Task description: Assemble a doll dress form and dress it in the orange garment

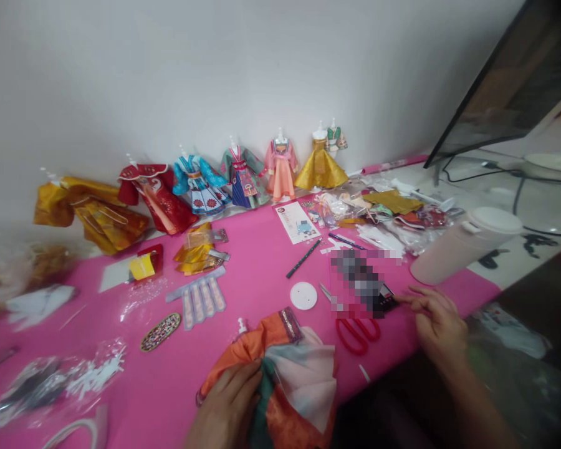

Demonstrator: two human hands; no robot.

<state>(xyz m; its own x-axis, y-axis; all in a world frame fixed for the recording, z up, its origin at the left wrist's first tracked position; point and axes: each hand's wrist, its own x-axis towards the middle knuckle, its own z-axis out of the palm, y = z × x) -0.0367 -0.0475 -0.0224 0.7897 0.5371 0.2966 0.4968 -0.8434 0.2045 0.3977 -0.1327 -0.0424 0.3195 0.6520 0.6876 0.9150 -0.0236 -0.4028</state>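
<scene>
A small doll dress (303, 380) with orange sleeves, a green band and a pale skirt lies near the table's front edge, a white neck peg at its top. My left hand (229, 399) is closed over its left side, fingers together on the orange and green cloth; the thumb is hidden. At the right edge, my right hand (442, 327) holds nothing, its index finger stretched to the corner of a dark phone-like device (386, 299), mostly blurred out. Just below that lie red-handled scissors (358, 333), beside a round white disc (303, 295).
Several dressed doll forms (201, 187) lean along the wall. A pink bottle (465, 246) stands right, before bags of fabric pieces (393, 209). A dark pen (303, 258), a patterned oval case (161, 332) and plastic bags (51, 386) lie on the pink table cover (252, 262).
</scene>
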